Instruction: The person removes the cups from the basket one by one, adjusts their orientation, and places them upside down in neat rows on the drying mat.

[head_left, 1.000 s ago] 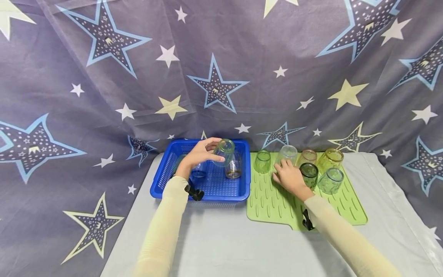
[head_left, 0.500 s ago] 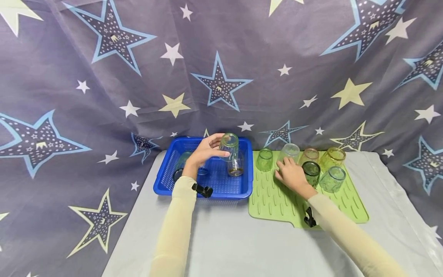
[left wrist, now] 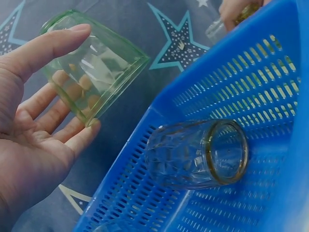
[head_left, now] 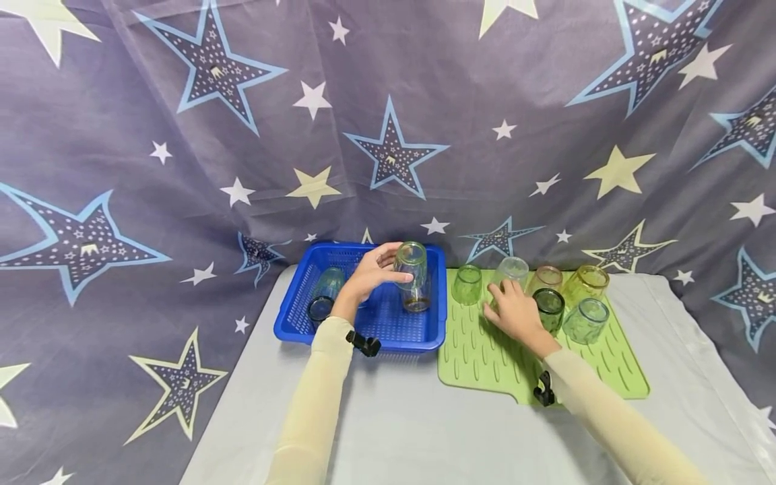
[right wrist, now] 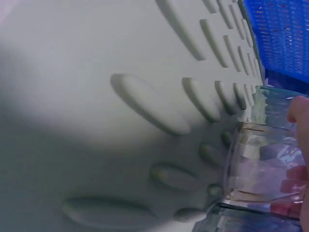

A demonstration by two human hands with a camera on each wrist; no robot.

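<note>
My left hand grips a pale green drinking glass above the blue basket; in the left wrist view, thumb and fingers hold the tilted green glass from both sides. Below it a clear glass with an amber rim lies over in the basket. On the green mat, my right hand has its fingers curled at a clear glass standing upside down in the back row. The right wrist view shows the thumb and part of the fingers close to a see-through glass; their exact contact is partly hidden.
The blue basket also holds a dark glass and a greenish one. Beside it lies the ribbed mat, bearing green, pinkish, yellow, dark green and pale blue-green glasses.
My left hand and its glass have shifted slightly right over the basket. The right hand stays at the clear glass. The whole head view has drifted a little.
</note>
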